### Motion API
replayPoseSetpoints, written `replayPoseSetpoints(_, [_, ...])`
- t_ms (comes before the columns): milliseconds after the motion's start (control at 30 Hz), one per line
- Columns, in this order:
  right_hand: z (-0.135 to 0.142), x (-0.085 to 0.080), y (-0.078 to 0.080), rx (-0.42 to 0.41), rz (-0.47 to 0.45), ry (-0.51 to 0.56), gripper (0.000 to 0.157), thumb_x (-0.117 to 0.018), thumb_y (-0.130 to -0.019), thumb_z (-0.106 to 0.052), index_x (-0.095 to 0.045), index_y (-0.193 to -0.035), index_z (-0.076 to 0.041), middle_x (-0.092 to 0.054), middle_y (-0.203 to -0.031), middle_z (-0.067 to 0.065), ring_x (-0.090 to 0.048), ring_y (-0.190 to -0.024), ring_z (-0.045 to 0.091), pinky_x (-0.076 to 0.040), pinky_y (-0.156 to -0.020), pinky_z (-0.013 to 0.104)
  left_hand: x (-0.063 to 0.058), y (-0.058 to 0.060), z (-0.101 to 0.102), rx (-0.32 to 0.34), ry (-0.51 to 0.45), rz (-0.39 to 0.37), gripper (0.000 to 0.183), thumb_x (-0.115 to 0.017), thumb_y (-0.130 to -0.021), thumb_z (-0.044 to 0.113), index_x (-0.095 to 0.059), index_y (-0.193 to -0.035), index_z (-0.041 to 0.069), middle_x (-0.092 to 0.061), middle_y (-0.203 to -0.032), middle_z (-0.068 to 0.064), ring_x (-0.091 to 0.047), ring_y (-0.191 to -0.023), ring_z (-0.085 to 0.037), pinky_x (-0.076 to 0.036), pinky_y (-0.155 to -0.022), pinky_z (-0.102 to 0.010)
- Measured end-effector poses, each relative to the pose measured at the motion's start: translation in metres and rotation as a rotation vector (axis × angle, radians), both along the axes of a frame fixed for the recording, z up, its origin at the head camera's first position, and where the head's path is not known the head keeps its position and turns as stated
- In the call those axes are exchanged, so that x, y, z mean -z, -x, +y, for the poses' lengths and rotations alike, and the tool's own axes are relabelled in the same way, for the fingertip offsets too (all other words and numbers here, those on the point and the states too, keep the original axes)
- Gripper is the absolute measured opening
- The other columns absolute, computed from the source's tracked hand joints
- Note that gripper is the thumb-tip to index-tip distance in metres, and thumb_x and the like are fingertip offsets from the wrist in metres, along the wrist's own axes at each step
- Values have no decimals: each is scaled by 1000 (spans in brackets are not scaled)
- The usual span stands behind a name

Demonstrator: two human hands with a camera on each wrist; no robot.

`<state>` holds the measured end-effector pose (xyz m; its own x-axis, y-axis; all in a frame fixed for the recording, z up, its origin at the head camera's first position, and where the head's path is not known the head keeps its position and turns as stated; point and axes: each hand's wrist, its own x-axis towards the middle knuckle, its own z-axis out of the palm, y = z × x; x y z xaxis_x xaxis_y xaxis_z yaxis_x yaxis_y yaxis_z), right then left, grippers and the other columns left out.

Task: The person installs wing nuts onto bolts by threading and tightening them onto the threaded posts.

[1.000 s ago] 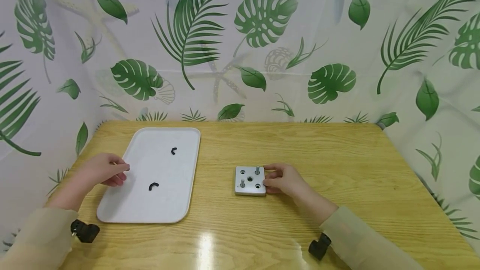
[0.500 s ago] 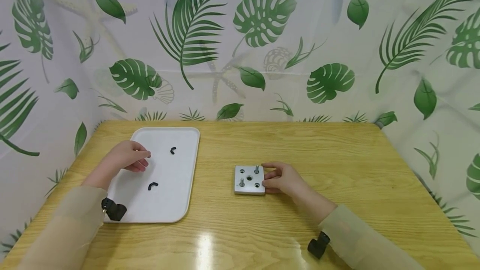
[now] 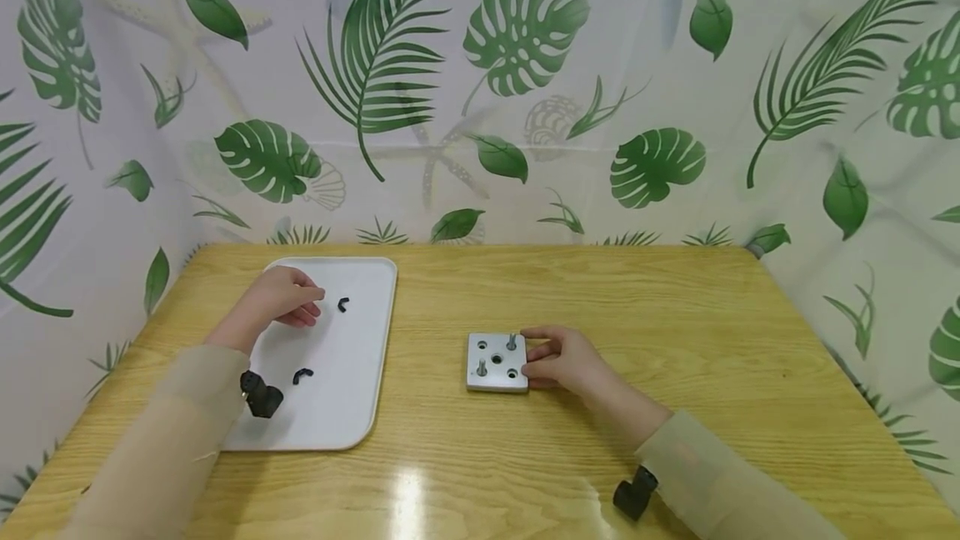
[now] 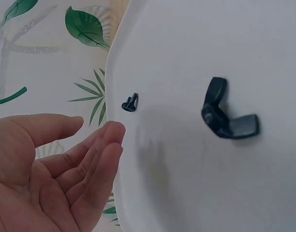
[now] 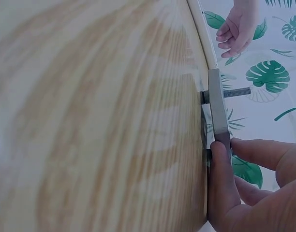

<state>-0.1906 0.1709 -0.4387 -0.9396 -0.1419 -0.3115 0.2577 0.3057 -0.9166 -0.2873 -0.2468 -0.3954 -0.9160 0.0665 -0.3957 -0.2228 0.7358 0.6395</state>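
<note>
My left hand (image 3: 281, 298) hovers over the white tray (image 3: 352, 419), its fingers loosely bent and nothing between them. Just right of its fingertips in the head view lies one black wing nut (image 3: 343, 305). Another wing nut (image 3: 303, 376) lies nearer the tray's front; in the left wrist view a wing nut (image 4: 218, 113) shows large with two wings. With my right hand (image 3: 566, 361) I grip the right edge of a square silver metal plate (image 3: 497, 373) between thumb and fingers. Two bolts (image 3: 512, 342) stand up through diagonally opposite holes; the other holes show no bolts.
The wooden table (image 3: 637, 298) carries the tray at left and the plate near the middle. A leaf-patterned cloth (image 3: 555, 132) hangs behind the table and along both sides. Each forearm wears a small black camera (image 3: 636, 492).
My left hand has moved right and away from me across the tray, from its left edge to near the far wing nut. My right hand stays at the plate.
</note>
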Motion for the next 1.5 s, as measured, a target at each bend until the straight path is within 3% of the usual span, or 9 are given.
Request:
replayPoseSetpoints(300, [-1,-2,-2,-5,11,-9,62,-73,-93,10,-51,-151,7,-66,-106,16,-69,-84,14,-67,-79,35,7,5,15,-24,11,53,30,-63,-106,18,-64,-117,-10,-74,-82,-9,-68,-66,-10,-61,-66,-23])
replayPoseSetpoints(633, [-1,-5,-4,-21,0,2,71,-77,-89,11,-47,-153,8,-64,-111,19,-68,-86,14,-67,-78,33,16,5,30,-17,77,89,30,-71,-102,23,-67,-110,-6,-71,-80,-8,-65,-65,-10,-59,-64,-22])
replayPoseSetpoints(867, [3,-5,-2,-98,30,-112,84,-88,-82,5,-48,-155,4,-66,-120,22,-71,-99,20,-61,-80,25,19,8,38,-30,104,101,24,-71,-102,20,-68,-105,-3,-69,-77,-6,-64,-64,-11,-56,-62,-22])
replayPoseSetpoints(1133, [2,-8,-4,-187,85,-194,94,-89,-78,6,-41,-158,6,-65,-126,26,-71,-111,30,-61,-86,29,22,9,41,-40,125,92,16,-72,-100,14,-68,-100,-2,-68,-73,-5,-63,-64,-13,-53,-60,-22])
replayPoseSetpoints(1500, [1,-6,-3,-180,93,-229,93,-91,-76,7,-45,-157,3,-64,-125,23,-70,-109,28,-61,-89,33,25,8,41,-26,163,127,16,-70,-100,15,-72,-101,-1,-70,-74,-4,-63,-64,-13,-51,-61,-24])
